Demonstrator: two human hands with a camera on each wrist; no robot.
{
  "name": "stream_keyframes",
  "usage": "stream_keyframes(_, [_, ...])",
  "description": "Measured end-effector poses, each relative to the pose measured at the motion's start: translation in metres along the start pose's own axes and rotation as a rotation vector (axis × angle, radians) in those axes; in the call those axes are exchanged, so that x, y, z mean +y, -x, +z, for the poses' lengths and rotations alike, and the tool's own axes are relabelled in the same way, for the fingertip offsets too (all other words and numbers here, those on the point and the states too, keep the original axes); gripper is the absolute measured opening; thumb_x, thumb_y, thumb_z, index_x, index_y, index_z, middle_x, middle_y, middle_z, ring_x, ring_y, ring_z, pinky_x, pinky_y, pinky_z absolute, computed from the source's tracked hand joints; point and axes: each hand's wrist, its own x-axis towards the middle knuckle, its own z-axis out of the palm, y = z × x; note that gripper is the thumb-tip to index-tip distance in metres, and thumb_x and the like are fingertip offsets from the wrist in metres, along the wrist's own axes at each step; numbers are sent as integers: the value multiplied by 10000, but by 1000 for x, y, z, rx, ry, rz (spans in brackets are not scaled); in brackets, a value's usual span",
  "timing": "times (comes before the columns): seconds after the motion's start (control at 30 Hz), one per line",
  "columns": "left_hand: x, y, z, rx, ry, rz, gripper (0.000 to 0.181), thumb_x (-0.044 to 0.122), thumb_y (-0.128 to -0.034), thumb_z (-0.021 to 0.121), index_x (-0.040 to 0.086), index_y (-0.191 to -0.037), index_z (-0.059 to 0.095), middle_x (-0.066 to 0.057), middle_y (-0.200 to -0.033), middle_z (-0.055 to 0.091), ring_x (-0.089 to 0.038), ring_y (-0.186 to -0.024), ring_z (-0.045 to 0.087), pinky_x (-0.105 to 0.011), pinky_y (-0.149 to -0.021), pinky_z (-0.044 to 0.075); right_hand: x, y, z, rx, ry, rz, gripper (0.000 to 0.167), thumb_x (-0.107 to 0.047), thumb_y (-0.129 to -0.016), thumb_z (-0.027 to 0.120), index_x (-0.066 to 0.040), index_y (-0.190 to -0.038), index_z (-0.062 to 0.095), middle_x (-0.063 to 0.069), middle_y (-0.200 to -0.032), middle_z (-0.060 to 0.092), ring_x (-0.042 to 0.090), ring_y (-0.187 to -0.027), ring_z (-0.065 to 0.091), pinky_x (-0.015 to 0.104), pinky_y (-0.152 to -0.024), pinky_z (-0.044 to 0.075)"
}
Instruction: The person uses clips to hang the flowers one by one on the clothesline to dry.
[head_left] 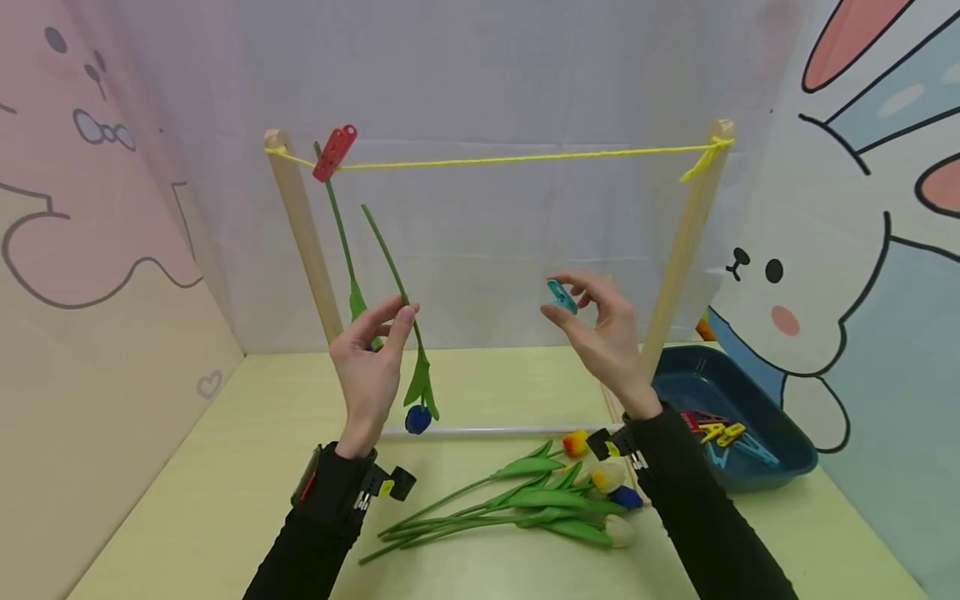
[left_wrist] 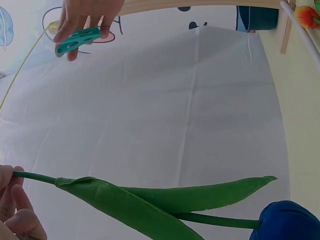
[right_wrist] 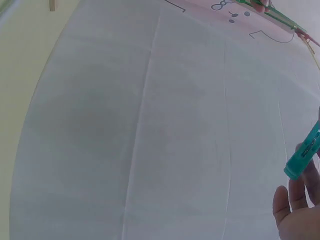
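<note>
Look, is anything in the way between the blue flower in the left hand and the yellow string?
Nothing visible. Only the white cloth behind shows between the stem tip of the blue flower in the left hand and the yellow string. The red peg and its hanging flower are off to the left.

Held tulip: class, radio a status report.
Left hand pinches tulip, bloom down. Right hand pinches teal clip. Tulip not on line. Red clip near line's left end.
</note>
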Motion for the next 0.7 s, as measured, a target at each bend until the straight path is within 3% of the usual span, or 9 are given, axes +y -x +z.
stream_keyframes(0.07, [0, -3, 0, 2, -2, 10, 230, 91, -945, 702, -6, -1151, 732, 259, -975, 741, -59, -780, 593, -150, -540, 342, -37, -17, 7, -2, -7, 7, 400, -44, -889, 748, -88, -1279, 674, 71, -1226, 616, 177, -1031, 454, 310, -927, 341])
stream_keyframes(0.1, [0, -5, 0, 3, -3, 15, 227, 90, -944, 703, -7, -1146, 734, 233, -979, 754, -54, -789, 602, -143, -537, 352, -45, -22, 10, -1, 10, -15, 392, -72, -885, 764, -104, -1267, 685, 59, -1208, 619, 153, -1009, 442, 292, -899, 328])
stream_keyframes(0.13, [0, -7, 1, 3, -5, 21, 224, 88, -944, 703, -12, -1141, 734, 198, -984, 767, -48, -795, 608, -136, -537, 362, -69, -31, 13, -9, 13, -5, 366, -76, -882, 769, -89, -1241, 696, 92, -1169, 619, 183, -978, 433, 313, -880, 326])
stream_keyframes(0.23, [3, -13, 2, -3, -23, 44, 214, 89, -943, 704, -12, -1129, 739, 33, -1008, 798, -30, -811, 624, -122, -536, 386, -123, -52, 19, -25, 50, 14, 306, -70, -872, 776, -9, -1164, 706, 169, -1030, 616, 186, -877, 395, 304, -814, 312])
stream_keyframes(0.27, [4, -15, 2, -4, -31, 53, 212, 90, -942, 705, -11, -1125, 740, -28, -1016, 798, -23, -817, 626, -121, -547, 404, -132, -57, 22, -20, 57, 8, 294, -61, -865, 778, 19, -1138, 703, 180, -1003, 616, 167, -858, 392, 283, -799, 306])
stream_keyframes(0.33, [7, -19, 3, -6, -53, 69, 212, 96, -943, 706, -13, -1120, 741, -87, -1023, 792, -12, -825, 628, -118, -559, 418, -141, -67, 28, -12, 51, -3, 293, 4, -830, 789, 60, -1102, 696, 204, -956, 614, 158, -817, 382, 246, -767, 297])
stream_keyframes(0.5, [12, -28, 3, -7, -87, 70, 208, 121, -939, 717, 3, -1108, 750, 24, -1006, 798, -12, -825, 631, -118, -552, 428, -154, -90, 41, -31, -81, -49, 312, 80, -822, 769, 100, -1116, 666, 235, -963, 608, 128, -794, 413, 211, -727, 346])
stream_keyframes(0.57, [13, -31, 3, -5, -93, 63, 207, 125, -936, 723, 14, -1107, 754, -1, -1011, 800, -15, -819, 632, -121, -569, 453, -160, -98, 45, -45, -127, -52, 326, 84, -829, 761, 120, -1133, 648, 249, -978, 603, 94, -797, 451, 191, -727, 385])
stream_keyframes(0.7, [14, -36, 4, -6, -102, 68, 219, 113, -935, 721, 1, -1122, 747, -184, -1046, 772, 7, -816, 625, -153, -696, 479, -172, -116, 51, -69, -186, -52, 343, 107, -826, 752, 150, -1143, 628, 262, -975, 631, 59, -791, 553, 170, -765, 488])
